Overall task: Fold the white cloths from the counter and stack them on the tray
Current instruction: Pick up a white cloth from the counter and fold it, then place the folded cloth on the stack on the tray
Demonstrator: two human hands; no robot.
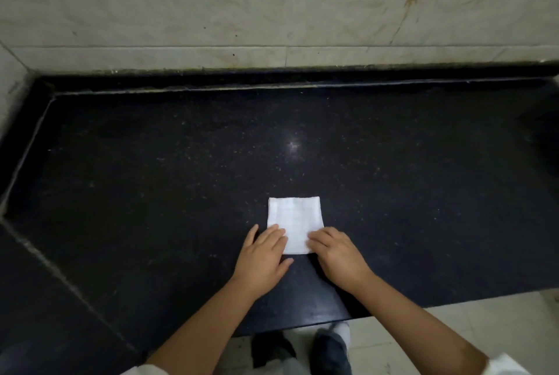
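A small white cloth (pixel 295 220), folded into a neat rectangle, lies flat on the black speckled counter (pixel 181 178) near its front edge. My left hand (pixel 263 256) rests on the cloth's near left corner with its fingers laid flat. My right hand (pixel 335 253) presses the near right corner, fingers slightly bent over the edge. The near edge of the cloth is partly hidden under both hands. No tray is in view.
A pale marble wall (pixel 272 5) rises behind the counter, with a raised dark lip (pixel 272 78) along the back. The counter's front edge (pixel 393 311) runs just behind my wrists, with light floor tiles (pixel 453 332) and my shoes (pixel 329 350) below.
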